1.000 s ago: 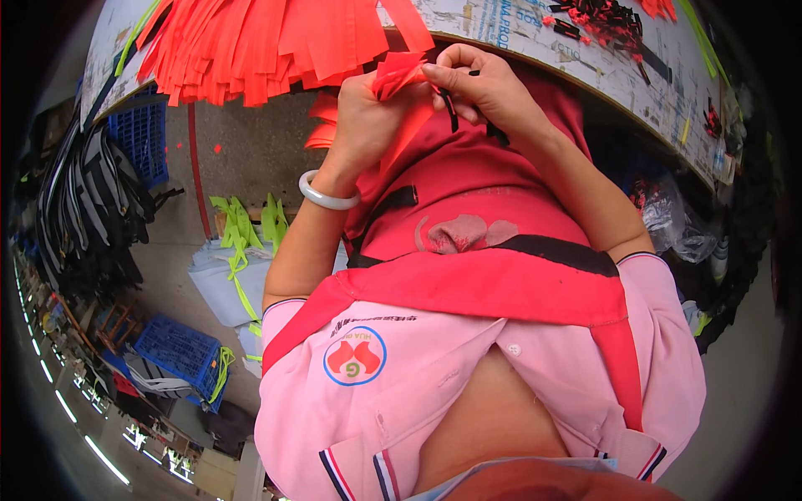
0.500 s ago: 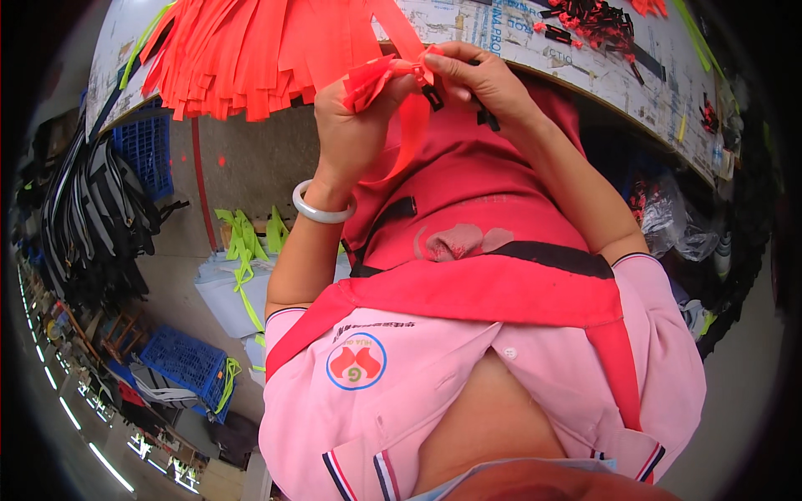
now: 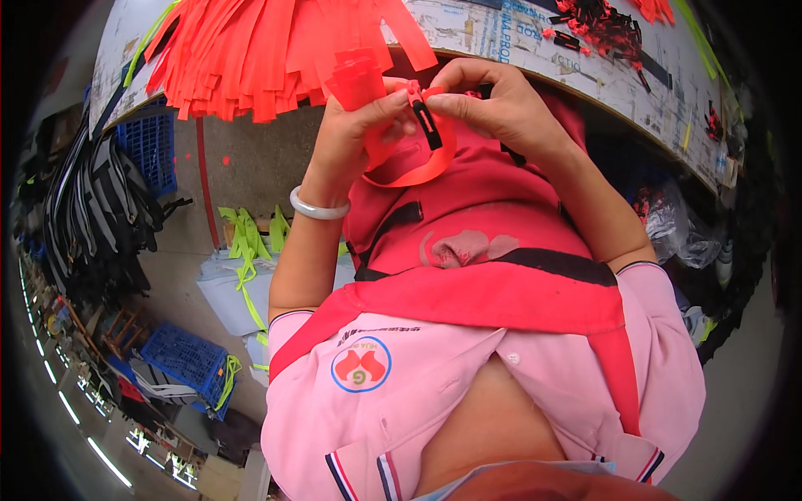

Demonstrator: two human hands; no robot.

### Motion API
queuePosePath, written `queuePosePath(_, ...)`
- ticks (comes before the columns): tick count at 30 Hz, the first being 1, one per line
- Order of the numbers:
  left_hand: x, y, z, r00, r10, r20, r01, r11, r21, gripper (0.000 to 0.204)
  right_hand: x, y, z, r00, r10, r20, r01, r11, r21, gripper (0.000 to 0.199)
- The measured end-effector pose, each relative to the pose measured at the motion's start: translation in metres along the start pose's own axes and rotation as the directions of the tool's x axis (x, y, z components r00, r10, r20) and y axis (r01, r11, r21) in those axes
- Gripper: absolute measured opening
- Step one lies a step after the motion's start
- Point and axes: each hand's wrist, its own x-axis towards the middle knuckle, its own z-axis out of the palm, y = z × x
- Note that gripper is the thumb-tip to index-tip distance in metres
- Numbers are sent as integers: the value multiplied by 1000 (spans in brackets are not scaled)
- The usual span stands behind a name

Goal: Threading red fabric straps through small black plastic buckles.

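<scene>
My left hand [image 3: 363,125] is closed around a folded orange-red webbing strip [image 3: 352,79], whose end sticks up above the fist. From the fingers a black plastic buckle [image 3: 428,127] hangs on a small orange-red loop, tilted downward. My right hand [image 3: 501,104] pinches the strip beside the buckle with thumb and forefinger. More black plastic pieces [image 3: 511,154] show at the right palm, partly hidden by the fingers. Below both hands, a length of the strip curves in a loop in front of the red apron [image 3: 493,209].
A thick pile of orange-red strips [image 3: 251,58] hangs over the near edge of the table [image 3: 468,29]. Black buckles with orange-red bits [image 3: 597,29] lie heaped at the right. Blue crates [image 3: 180,359], dark straps [image 3: 92,217] and yellow-green strips [image 3: 244,238] are at the left.
Both hands have come slightly nearer to me. The black buckle has turned and now shows at full length between them, and the strip's loop has drawn in below.
</scene>
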Motion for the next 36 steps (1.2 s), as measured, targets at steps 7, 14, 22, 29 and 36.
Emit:
queuePosePath(7, -2, -1, 2, 1000, 17, -26, -15, 998, 57, 17, 2, 4, 2, 1000, 19, -21, -20, 999, -47, 17)
queuePosePath(14, -5, 0, 2, 999, 7, -31, -5, 998, 58, 18, 1, 2, 0, 998, 65, 4, -65, 997, -38, 17)
queuePosePath(22, -4, 7, 4, 1000, -3, 21, -1, 983, 182, 18, 0, 2, -2, 1000, 10, -15, -12, 992, -124, 17)
queuePosePath(29, -3, 3, 5, 1000, -15, 6, 14, 987, 160, 18, 2, 2, -7, 1000, 12, 21, -6, 971, -237, 16)
queuePosePath(36, -3, 0, 1, 1000, -16, 7, 15, 986, 164, 18, 4, 5, -6, 999, 34, 40, -25, 975, -219, 16)
